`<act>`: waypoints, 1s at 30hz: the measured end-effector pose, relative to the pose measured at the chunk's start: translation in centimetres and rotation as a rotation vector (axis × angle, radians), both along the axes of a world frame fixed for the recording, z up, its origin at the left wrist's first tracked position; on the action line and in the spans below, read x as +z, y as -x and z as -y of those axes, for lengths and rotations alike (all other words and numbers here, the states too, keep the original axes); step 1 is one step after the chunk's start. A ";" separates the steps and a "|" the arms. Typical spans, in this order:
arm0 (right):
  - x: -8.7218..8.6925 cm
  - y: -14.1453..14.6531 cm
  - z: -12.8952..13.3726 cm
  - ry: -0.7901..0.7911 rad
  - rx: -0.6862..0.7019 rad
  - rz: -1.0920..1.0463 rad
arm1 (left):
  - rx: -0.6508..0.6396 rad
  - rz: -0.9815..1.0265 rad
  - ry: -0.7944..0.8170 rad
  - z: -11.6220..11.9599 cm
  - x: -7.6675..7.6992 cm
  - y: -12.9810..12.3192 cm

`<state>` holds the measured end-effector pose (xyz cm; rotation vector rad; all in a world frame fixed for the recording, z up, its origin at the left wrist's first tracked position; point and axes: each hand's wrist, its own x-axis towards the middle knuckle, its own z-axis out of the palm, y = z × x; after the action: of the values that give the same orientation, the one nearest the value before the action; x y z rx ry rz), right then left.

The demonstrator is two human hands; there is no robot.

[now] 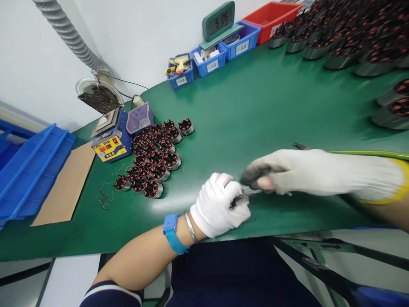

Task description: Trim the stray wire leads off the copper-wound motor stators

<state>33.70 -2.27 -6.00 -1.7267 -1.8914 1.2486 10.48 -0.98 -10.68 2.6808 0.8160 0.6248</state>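
Wound core (234, 203), with a little dark red winding showing, sits inside the person's left hand (220, 207), low over the near edge of the bench (249, 115). The left hand, in a white glove, is curled around the core and hides most of it; a metal bangle (191, 227) and a blue wrist strap (172, 232) circle that arm. Thin wires (246, 189) reach out from the core toward the right hand (275, 172), whose glove has darkened fingers and a yellow cuff. The right hand is blurred, its fingers bent close to the wires, and one cannot tell whether they pinch them. Just behind it, a dark pointed tip (302, 146) and a green line (367, 153) show past the glove. To the left stands a cluster of wound cores (156, 157) with copper windings and metal rims, a single core slightly apart at its far end, and wire scraps (105, 199) scattered just beside it. Behind the cluster are a yellow-fronted blue device (111, 143) and a purple tray (130, 121); farther left lie a cardboard sheet (68, 183) and blue crates (38, 170). Along the wall stand three blue bins (189, 78), a red bin (266, 32) and a clock (219, 21) reading 5 06. Many more cores (351, 38) crowd the far right.
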 end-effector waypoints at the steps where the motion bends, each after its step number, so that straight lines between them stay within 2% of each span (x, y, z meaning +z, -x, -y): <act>1: 0.2 0.7 -0.4 0.108 0.079 -0.006 | 0.007 -0.002 0.010 0.0 0.1 0.0; 3: 0.4 2.1 -1.0 0.318 0.180 -0.057 | 0.016 0.010 0.030 0.0 0.1 -0.1; 6: 0.4 3.4 -1.2 0.470 0.098 -0.217 | 0.010 0.066 0.060 -0.1 0.0 -0.2; 9: 0.2 3.7 -0.9 0.550 0.043 -0.326 | 0.027 0.129 0.084 0.0 -0.2 -0.4; 14: -0.1 4.1 -0.1 0.463 -0.017 -0.286 | 0.109 0.259 0.222 0.9 0.1 -0.1; 19: -0.5 4.8 1.3 0.320 -0.117 -0.197 | 0.022 0.265 0.481 0.7 1.0 0.9; 24: -1.1 4.3 3.5 0.100 -0.164 -0.187 | 0.158 0.363 0.861 -1.3 2.2 1.9; 26: -1.3 4.0 3.9 0.047 -0.165 -0.205 | 0.124 0.274 1.101 -1.9 3.0 2.2; 28: -1.5 3.8 4.0 0.053 -0.162 -0.218 | 0.087 0.169 1.341 -2.1 3.7 2.3; 30: -1.9 3.6 3.8 0.095 -0.159 -0.279 | 0.115 0.212 1.471 -1.9 4.2 2.2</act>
<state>30.12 -6.07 -7.89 -1.6140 -1.5300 1.4505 8.30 0.91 -6.48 1.2178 0.8498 0.1457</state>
